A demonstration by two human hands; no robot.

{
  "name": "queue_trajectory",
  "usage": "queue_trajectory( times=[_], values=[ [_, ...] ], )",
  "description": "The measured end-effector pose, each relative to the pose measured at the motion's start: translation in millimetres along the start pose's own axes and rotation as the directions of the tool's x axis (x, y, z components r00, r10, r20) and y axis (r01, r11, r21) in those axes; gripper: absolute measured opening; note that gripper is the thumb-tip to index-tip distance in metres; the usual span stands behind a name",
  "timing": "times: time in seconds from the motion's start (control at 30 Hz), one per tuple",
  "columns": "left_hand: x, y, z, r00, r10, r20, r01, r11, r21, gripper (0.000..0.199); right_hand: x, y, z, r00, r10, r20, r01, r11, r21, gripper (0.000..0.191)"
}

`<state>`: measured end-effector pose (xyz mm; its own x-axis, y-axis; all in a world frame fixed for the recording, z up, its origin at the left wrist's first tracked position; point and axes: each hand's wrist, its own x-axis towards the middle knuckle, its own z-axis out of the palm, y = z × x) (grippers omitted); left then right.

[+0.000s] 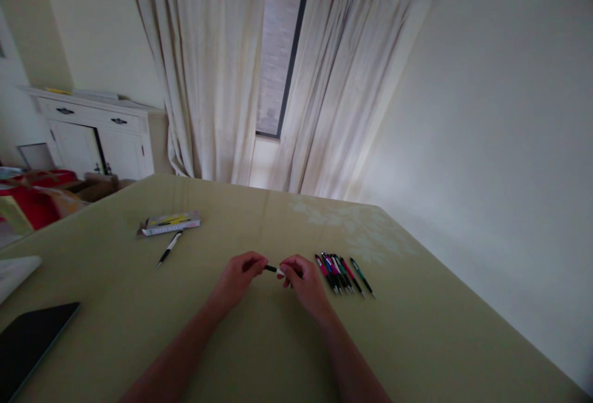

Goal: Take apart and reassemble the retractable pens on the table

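Observation:
Between my two hands, just above the table, is a black-and-white pen. My left hand pinches its black end. The fingers of my right hand close on its white part and cover the rest of it. To the right of my right hand, several pens with coloured and black barrels lie side by side, roughly parallel. Off to the left, another white-and-black pen rests beside a small clear-and-white box with yellow and dark marks.
Everything lies on a table with a green cloth. A dark flat tablet-like object and a white object are at the left edge. Beyond the table stand a white cabinet, curtains and red bags.

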<state>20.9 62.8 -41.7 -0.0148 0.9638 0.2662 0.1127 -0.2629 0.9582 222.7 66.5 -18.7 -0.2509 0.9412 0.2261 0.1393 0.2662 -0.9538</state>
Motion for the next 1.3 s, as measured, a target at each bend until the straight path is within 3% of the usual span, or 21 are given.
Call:
queue_trajectory(
  times=[0.27,0.43,0.67,0.8,0.9,1.0,1.13,1.3],
  values=[
    [0,0,-0.5,0.999,-0.017,-0.041,0.012,0.994,-0.107,0.038,0,1,1,0.999,-0.005,-0.034,0.005,1.0,-0.012,0.027],
    [0,1,-1.5,1.0,0.007,-0.011,-0.009,0.987,-0.161,0.036,0,1,3,0.999,-0.014,-0.039,0.014,1.0,0.001,0.026],
    [-2,7,-1.6,0.995,-0.093,-0.025,0.084,0.966,-0.245,0.043,-2,-1,9,0.999,-0.023,-0.034,0.024,0.999,0.026,0.025],
    [-8,15,-2.0,0.986,-0.161,0.044,0.163,0.874,-0.458,0.056,-2,-3,11,1.0,-0.01,-0.026,0.011,0.999,0.048,0.026],
    [-10,18,0.0,0.975,-0.222,0.026,0.194,0.784,-0.59,0.044,-3,-6,12,0.998,-0.029,-0.052,0.031,0.999,0.041,0.027],
    [-10,20,1.0,0.972,-0.233,-0.007,0.178,0.761,-0.624,0.037,-4,-8,13,0.999,-0.028,-0.044,0.03,0.998,0.051,0.027],
    [-10,25,1.2,0.969,-0.249,-0.004,0.177,0.703,-0.689,0.058,-5,-10,15,1.0,0.015,-0.011,-0.014,0.992,0.128,0.03],
    [-9,21,3.8,0.962,-0.273,0.002,0.194,0.678,-0.709,0.036,-5,-9,16,1.0,0.005,-0.013,-0.003,0.991,0.13,0.03]
  ],
)
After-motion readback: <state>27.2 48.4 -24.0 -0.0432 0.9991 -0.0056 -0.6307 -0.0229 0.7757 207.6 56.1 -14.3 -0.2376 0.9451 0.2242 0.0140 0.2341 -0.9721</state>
